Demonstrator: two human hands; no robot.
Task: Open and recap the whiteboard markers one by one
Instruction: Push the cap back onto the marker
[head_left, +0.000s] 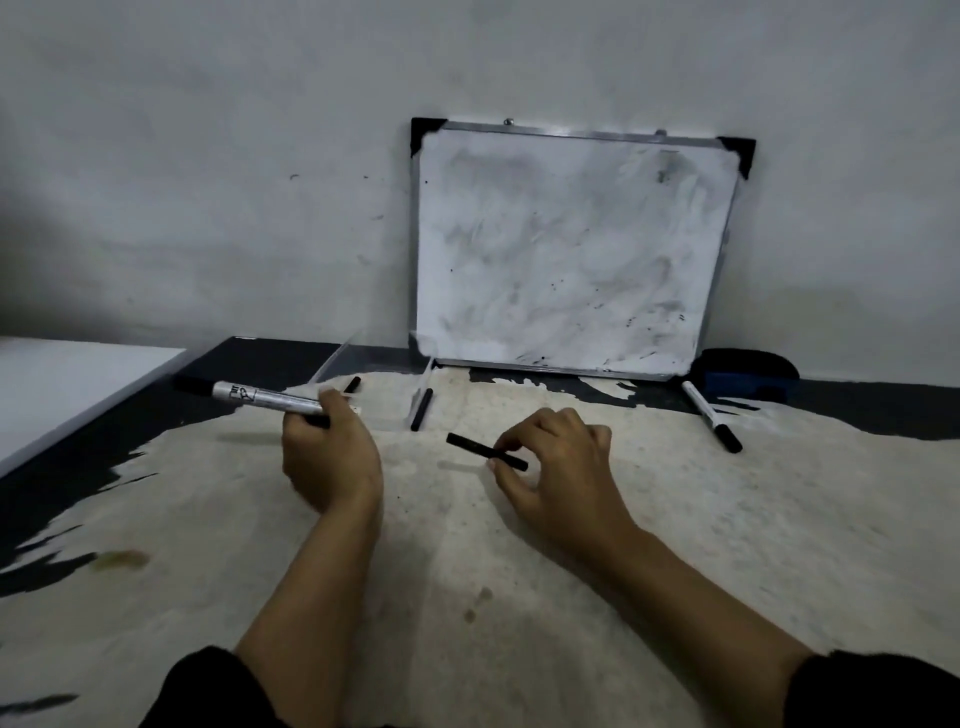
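**Marker uncapped, cap and barrel apart**

Left hand (327, 457), centre-left of frame, closed around silver-barrelled whiteboard marker (260, 397). Right hand (556, 457), centre, fingertips pinching slim black plastic cap (485, 452) above worn beige tabletop (467, 571). Two capped markers (711, 415) lying further back.

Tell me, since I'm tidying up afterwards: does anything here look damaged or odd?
Yes. The table's dark coating has peeled away widely, leaving ragged black patches. The whiteboard leaning on the wall is smeared grey with ink.
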